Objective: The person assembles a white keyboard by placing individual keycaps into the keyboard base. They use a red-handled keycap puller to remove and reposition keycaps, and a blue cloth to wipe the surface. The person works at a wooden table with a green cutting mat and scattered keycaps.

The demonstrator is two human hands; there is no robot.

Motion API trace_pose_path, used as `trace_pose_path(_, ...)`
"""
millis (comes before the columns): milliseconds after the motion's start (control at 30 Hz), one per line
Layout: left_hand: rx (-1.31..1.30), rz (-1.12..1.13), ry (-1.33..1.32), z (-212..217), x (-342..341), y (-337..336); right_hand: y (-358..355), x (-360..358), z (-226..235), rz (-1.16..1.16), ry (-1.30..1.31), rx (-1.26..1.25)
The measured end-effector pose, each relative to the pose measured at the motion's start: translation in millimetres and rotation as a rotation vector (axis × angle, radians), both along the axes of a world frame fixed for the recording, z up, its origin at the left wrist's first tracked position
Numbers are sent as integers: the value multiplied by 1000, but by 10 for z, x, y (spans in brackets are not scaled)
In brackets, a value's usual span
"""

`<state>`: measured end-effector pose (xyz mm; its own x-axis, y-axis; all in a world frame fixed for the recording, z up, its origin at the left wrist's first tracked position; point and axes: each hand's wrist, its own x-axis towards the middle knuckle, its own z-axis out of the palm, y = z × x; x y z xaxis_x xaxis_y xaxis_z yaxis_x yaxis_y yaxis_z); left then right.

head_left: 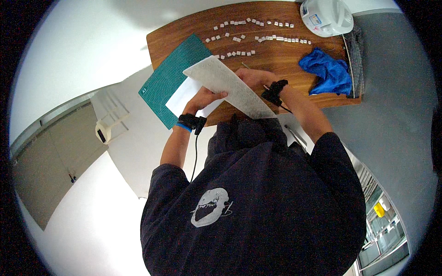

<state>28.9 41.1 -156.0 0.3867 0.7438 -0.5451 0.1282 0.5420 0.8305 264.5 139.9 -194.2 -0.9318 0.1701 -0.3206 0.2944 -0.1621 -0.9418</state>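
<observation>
A stiff, grey-white board (232, 87) with a speckled face is tilted up over the near edge of the table. My left hand (206, 97) is closed on its near-left side, the thumb lying on the speckled face. At the board's far-right edge my right hand (254, 77) is closed, its fingertips partly hidden against that edge. A thin stick (246, 66) shows just beyond the right hand; whether that hand holds it I cannot make out. Under the left hand and the board lies a white sheet (182, 96), partly over a green cutting mat (163, 80).
Several small white blocks (237, 39) lie in rough rows across the brown wooden table (170, 34). A crumpled blue cloth (327, 71) is on the right, below a white rounded container (327, 18). A pale stool (103, 131) stands on the left. Cables run from both wristbands.
</observation>
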Motion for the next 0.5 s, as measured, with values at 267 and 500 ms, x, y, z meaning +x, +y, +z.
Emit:
trace_pose_path(267,-47,-13,59,-124,69,73,-16,123,112,-168,92,-87)
trace_pose_path(500,-58,39,11,-131,124,165,-1,278,-352,-555,-105,-50)
